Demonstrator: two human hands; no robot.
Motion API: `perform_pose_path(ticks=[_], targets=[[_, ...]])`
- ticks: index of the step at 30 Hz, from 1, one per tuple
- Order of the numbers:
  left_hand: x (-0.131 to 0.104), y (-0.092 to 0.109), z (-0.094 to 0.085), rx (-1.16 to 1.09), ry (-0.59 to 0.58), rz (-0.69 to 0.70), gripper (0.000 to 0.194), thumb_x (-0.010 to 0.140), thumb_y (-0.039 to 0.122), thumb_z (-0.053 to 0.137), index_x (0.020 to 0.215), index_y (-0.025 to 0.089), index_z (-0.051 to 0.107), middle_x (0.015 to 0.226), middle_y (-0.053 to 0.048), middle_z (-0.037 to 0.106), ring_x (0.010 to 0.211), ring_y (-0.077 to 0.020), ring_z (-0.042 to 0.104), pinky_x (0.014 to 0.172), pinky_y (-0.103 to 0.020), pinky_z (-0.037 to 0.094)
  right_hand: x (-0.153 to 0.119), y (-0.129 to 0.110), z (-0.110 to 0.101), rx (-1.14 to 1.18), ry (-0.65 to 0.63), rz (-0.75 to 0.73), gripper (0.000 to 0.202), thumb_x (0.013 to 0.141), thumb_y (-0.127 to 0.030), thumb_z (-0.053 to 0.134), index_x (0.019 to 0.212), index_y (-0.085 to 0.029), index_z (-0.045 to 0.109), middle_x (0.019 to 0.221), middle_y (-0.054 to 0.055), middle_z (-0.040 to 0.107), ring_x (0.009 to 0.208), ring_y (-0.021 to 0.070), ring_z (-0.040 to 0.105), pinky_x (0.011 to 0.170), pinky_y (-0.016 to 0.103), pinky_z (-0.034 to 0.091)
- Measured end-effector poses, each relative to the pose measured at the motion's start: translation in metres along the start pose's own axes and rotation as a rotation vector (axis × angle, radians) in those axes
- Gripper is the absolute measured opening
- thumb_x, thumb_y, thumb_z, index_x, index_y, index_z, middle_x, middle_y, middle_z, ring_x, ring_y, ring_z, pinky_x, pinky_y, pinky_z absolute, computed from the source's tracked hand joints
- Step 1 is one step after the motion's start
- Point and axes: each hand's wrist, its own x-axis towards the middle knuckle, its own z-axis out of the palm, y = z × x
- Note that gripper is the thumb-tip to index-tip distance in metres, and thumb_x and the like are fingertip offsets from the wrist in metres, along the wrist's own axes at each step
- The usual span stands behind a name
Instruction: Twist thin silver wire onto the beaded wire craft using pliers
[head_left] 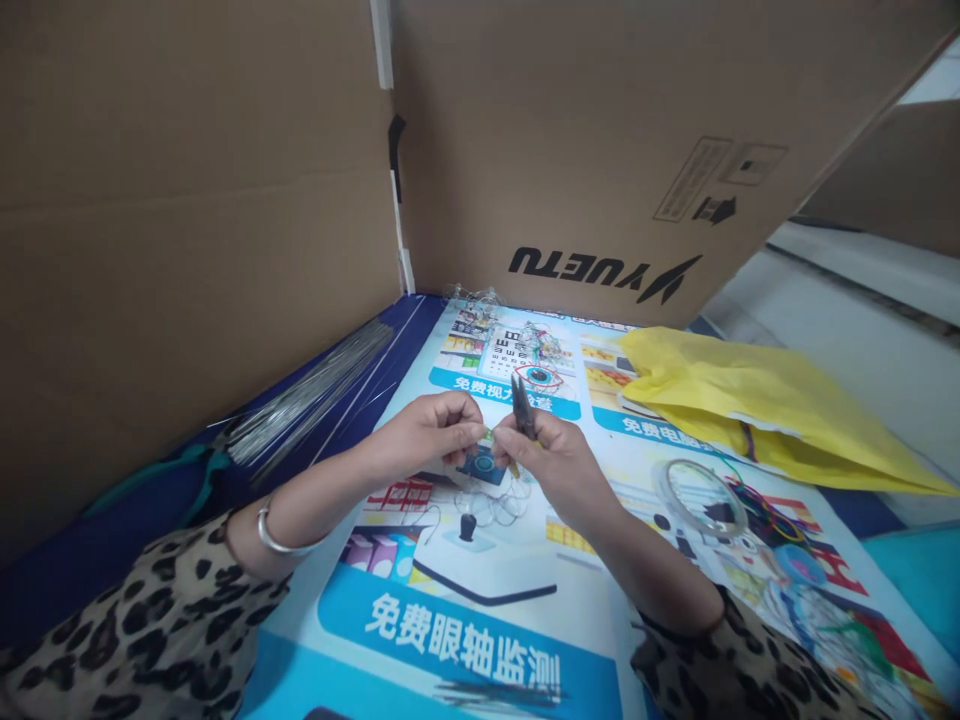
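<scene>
My right hand (551, 455) is closed around dark-jawed pliers (522, 408), which point up and away from me. Facing it, my left hand (444, 435) pinches thin wire with thumb and forefinger. The fingertips of both hands nearly meet, and the small piece between them is too fine to make out. Loops of thin wire (491, 505) show just below the hands, over the printed sheet (450, 565). Farther back lies a tangle of bent wire pieces (544, 345).
A bundle of straight wires (311, 390) lies at the left beside teal-handled pliers (202, 470). Cardboard panels (540, 130) stand behind. At the right are a yellow bag (750, 395), a round clear container (705, 497) and coloured wires (772, 515). More short wires (499, 695) lie in front.
</scene>
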Motion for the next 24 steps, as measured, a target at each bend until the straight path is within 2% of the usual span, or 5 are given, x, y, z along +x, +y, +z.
perform_pose_path(ticks=[4, 8, 11, 15, 24], targets=[[0.003, -0.003, -0.003, 0.011, 0.153, 0.042, 0.023, 0.077, 0.035, 0.059, 0.071, 0.014, 0.049, 0.061, 0.002, 0.051, 0.055, -0.0077, 0.047, 0.051, -0.020, 0.039, -0.007, -0.006, -0.006, 0.059, 0.042, 0.061, 0.031, 0.079, -0.048, 0.056, 0.078, -0.017, 0.057, 0.070, 0.002, 0.061, 0.062, 0.0137, 0.059, 0.060, 0.028, 0.046], [0.004, -0.003, -0.002, -0.023, 0.227, 0.070, 0.022, 0.078, 0.034, 0.059, 0.074, 0.014, 0.051, 0.077, -0.003, 0.060, 0.069, -0.0109, 0.055, 0.056, -0.021, 0.044, -0.020, 0.000, -0.010, 0.160, -0.103, 0.223, 0.040, 0.081, -0.055, 0.049, 0.079, -0.016, 0.058, 0.067, 0.003, 0.061, 0.057, 0.0141, 0.061, 0.054, 0.027, 0.045], [0.002, -0.003, 0.001, -0.057, 0.230, 0.097, 0.022, 0.078, 0.034, 0.059, 0.076, 0.014, 0.051, 0.085, -0.005, 0.063, 0.074, -0.0126, 0.059, 0.059, -0.022, 0.047, -0.028, 0.007, -0.010, 0.190, -0.212, 0.310, 0.043, 0.083, -0.056, 0.045, 0.078, -0.015, 0.057, 0.062, 0.003, 0.061, 0.053, 0.0130, 0.060, 0.049, 0.023, 0.041], [0.001, -0.003, 0.006, -0.065, 0.219, 0.137, 0.020, 0.080, 0.031, 0.058, 0.075, 0.014, 0.050, 0.084, -0.005, 0.064, 0.075, -0.0127, 0.061, 0.063, -0.023, 0.050, -0.033, 0.008, -0.008, 0.185, -0.273, 0.338, 0.044, 0.083, -0.057, 0.044, 0.077, -0.015, 0.057, 0.059, 0.002, 0.061, 0.050, 0.0129, 0.061, 0.044, 0.021, 0.036], [-0.002, 0.000, 0.007, -0.028, 0.196, 0.116, 0.018, 0.082, 0.028, 0.056, 0.074, 0.014, 0.048, 0.080, -0.004, 0.065, 0.074, -0.0125, 0.063, 0.066, -0.023, 0.050, -0.032, 0.004, -0.004, 0.142, -0.261, 0.387, 0.045, 0.079, -0.059, 0.047, 0.074, -0.015, 0.055, 0.058, 0.000, 0.058, 0.049, 0.0131, 0.060, 0.045, 0.022, 0.040]])
